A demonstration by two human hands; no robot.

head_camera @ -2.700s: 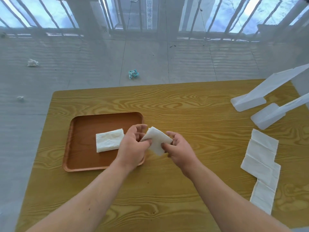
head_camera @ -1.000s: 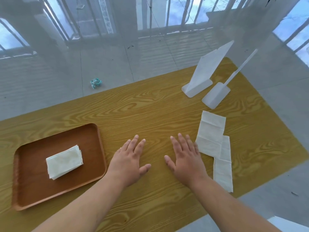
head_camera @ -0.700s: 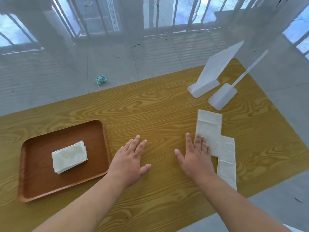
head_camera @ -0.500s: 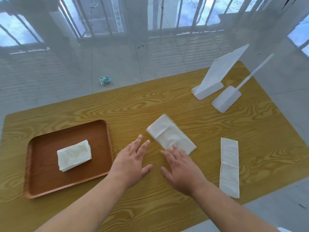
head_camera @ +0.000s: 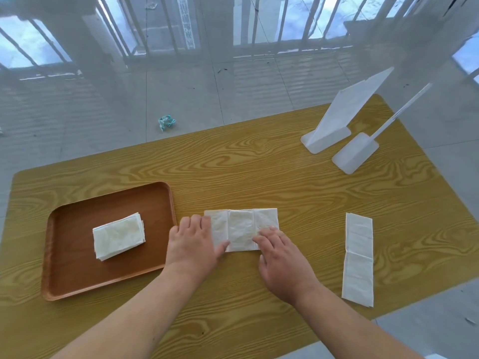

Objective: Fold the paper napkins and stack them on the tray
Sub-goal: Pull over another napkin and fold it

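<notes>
On the wood-grain table (head_camera: 285,182), both hands flatten a creased (three-panel) napkin (head_camera: 241,229).

My two arms come into view from the bottom edge, both bare from the forearm down, with no sleeve covering them. My left hand (head_camera: 193,244) is bare, with no glove, ring or watch. My right hand (head_camera: 283,265) is bare in the same way, its wrist unadorned. The fingernails are short and unpainted. A small dark spot shows on my left forearm, near the wrist.
</notes>
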